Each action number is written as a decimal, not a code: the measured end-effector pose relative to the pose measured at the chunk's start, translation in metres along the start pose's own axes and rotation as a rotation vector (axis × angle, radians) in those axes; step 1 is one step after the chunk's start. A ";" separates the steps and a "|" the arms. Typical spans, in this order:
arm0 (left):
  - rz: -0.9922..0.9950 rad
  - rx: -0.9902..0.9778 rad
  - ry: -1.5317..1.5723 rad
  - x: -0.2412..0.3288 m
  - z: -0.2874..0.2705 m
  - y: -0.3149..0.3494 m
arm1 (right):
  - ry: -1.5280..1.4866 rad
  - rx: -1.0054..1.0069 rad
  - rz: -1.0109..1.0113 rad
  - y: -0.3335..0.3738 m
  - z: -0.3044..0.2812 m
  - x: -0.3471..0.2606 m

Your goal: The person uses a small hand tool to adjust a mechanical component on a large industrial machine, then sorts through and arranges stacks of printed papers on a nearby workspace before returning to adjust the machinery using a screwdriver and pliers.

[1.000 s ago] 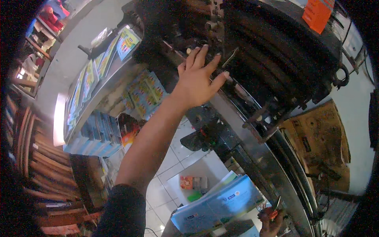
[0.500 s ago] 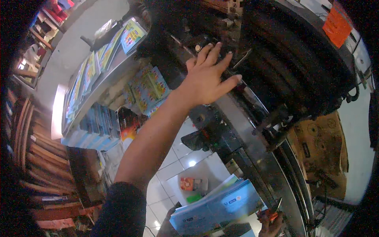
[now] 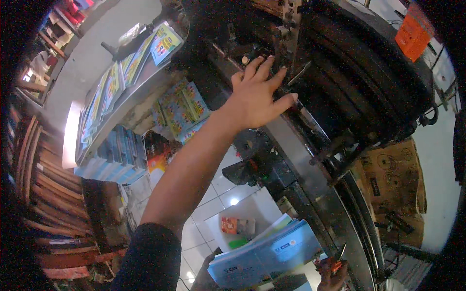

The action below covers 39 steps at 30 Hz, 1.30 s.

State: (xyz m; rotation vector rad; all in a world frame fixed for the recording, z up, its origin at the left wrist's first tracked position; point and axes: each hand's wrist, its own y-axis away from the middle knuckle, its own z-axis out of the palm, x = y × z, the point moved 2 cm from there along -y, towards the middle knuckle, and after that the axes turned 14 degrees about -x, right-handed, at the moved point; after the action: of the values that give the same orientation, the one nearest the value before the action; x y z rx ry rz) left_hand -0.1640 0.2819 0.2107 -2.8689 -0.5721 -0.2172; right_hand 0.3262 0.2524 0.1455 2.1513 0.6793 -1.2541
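My left hand [image 3: 259, 94] reaches up from the lower left, its fingers spread, over the metal edge of a dark machine [image 3: 359, 68]. The fingertips lie by a small round light-coloured knob [image 3: 245, 60]; whether they press on anything is hidden. A thin pointed metal rod [image 3: 299, 73] sticks out just right of the fingers. At the lower right, my right hand [image 3: 332, 279] is closed round a tool with an orange handle [image 3: 335, 266] and a pointed metal blade. Left of it lies a stack of blue printed booklets [image 3: 267, 254].
A shelf [image 3: 121, 92] at the left bears colourful printed sheets, with a pile of booklets [image 3: 116, 157] below. Wooden slats [image 3: 56, 194] stand farther left. A brown cardboard sheet [image 3: 393, 184] is at the right. An orange-and-white small box [image 3: 238, 225] lies beyond the blue stack.
The view has shifted slightly. My left hand stays spread at the same place on the machine, and my right hand keeps hold of the orange-handled tool.
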 end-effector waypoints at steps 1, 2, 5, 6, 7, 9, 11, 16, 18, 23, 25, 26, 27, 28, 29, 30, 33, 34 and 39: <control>-0.001 -0.007 -0.001 0.000 0.000 0.000 | 0.000 0.000 -0.001 -0.001 0.000 -0.004; -0.001 -0.014 -0.002 0.000 0.000 0.000 | -0.005 0.001 0.023 -0.002 -0.001 -0.009; -0.006 -0.018 -0.002 -0.001 -0.001 -0.001 | -0.001 -0.001 0.049 -0.001 -0.003 -0.010; -0.005 -0.017 -0.002 -0.001 -0.001 -0.001 | 0.004 -0.008 0.055 -0.001 -0.003 -0.011; -0.008 -0.020 0.003 -0.001 -0.001 -0.001 | 0.004 -0.007 0.055 -0.001 -0.003 -0.015; -0.010 -0.021 0.008 0.000 -0.002 -0.002 | -0.022 -0.046 0.088 -0.002 -0.005 -0.026; -0.003 -0.015 0.013 0.000 -0.003 -0.002 | -0.016 -0.047 0.050 0.001 -0.005 -0.021; -0.009 -0.019 0.029 0.002 -0.002 -0.004 | -0.075 -0.079 -0.046 0.013 -0.009 -0.001; -0.008 -0.028 0.039 0.003 -0.001 -0.004 | -0.006 -0.123 -0.015 0.012 -0.010 -0.006; 0.069 0.082 0.105 0.005 -0.004 0.014 | 0.028 -0.134 -0.073 0.013 -0.013 -0.013; 0.088 0.184 0.122 0.003 -0.002 0.037 | 0.087 -0.103 -0.086 0.018 -0.013 -0.004; 0.110 0.285 0.143 0.001 0.003 0.052 | -0.067 -0.075 -0.044 0.021 -0.012 0.003; 0.065 0.296 0.160 -0.003 0.009 0.069 | -0.224 -0.050 -0.004 0.023 -0.012 0.006; 0.019 0.305 0.177 -0.009 0.020 0.089 | -0.220 -0.049 -0.001 0.022 -0.012 0.002; -0.042 0.292 0.228 -0.018 0.034 0.113 | -0.114 -0.057 0.010 0.017 -0.012 -0.006; -0.105 0.279 0.281 -0.027 0.051 0.138 | -0.007 -0.065 0.021 0.014 -0.011 -0.012; -0.310 0.098 0.371 -0.035 0.097 0.211 | -0.039 -0.037 0.084 0.013 -0.008 -0.017; -0.364 0.044 0.386 -0.035 0.111 0.236 | -0.034 -0.038 0.087 0.012 -0.006 -0.021; -0.525 -0.321 0.518 -0.026 0.146 0.321 | 0.155 -0.029 0.111 0.017 -0.009 -0.014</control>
State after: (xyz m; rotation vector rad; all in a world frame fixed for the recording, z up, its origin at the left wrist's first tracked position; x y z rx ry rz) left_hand -0.0462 0.0161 0.0085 -2.6935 -1.2445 -1.1819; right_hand 0.3368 0.2441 0.1654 2.2459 0.6276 -1.0224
